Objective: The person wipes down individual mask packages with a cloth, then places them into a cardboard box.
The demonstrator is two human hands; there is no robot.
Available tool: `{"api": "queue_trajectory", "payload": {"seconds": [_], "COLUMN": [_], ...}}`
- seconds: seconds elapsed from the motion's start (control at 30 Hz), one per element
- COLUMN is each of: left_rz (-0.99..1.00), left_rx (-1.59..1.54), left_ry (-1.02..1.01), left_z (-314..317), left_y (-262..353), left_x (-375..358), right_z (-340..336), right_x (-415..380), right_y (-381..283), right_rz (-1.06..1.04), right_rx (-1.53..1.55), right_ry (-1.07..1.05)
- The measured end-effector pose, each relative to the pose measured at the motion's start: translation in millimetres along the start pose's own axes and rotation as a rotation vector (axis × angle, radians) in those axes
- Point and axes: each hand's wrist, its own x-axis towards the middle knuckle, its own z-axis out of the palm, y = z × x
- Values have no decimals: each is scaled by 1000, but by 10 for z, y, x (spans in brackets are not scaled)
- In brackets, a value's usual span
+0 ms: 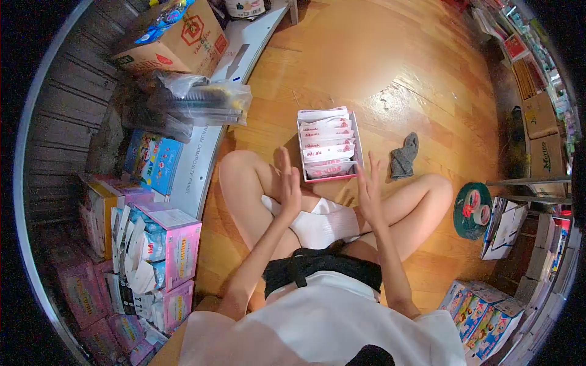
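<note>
An open white box (303, 160) with pink edges stands on the wooden floor in front of my crossed legs. Several white mask packets (328, 135) with red print lie in it in a row. My left hand (290, 186) is raised near the box's lower left corner, fingers stretched, holding nothing. On the other side, my right hand (370, 186) is held up by the lower right corner, its fingers also apart and nothing in them. White socks (323, 224) are on my feet, below and between the hands.
A grey cloth item (404, 157) lies on the floor to the right. Further right sits a green round tray (462, 213) with tape rolls. Shelves with boxes line the right side. At left are a cardboard box (189, 43), a plastic-wrapped bundle (210, 102) and pink boxes (182, 247).
</note>
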Motion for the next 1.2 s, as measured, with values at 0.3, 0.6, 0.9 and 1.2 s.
{"api": "queue_trajectory", "payload": {"seconds": [0.3,0.6,0.9,1.2], "left_rz": [-18,-329,-869,-604], "left_rx": [-36,277,-596,-1034], "left_ry": [49,-42,-288,41], "left_z": [114,145,282,135], "left_y": [141,-45,-30,301], "left_x": [-61,-97,-8,-74], "right_z": [-2,208,238,-186], "right_x": [77,142,233,312], "right_y": [160,664,465,-490], "right_rz": [225,351,327,126], "right_rx": [267,675,780,776], "right_ry": [143,-114,55,-34]}}
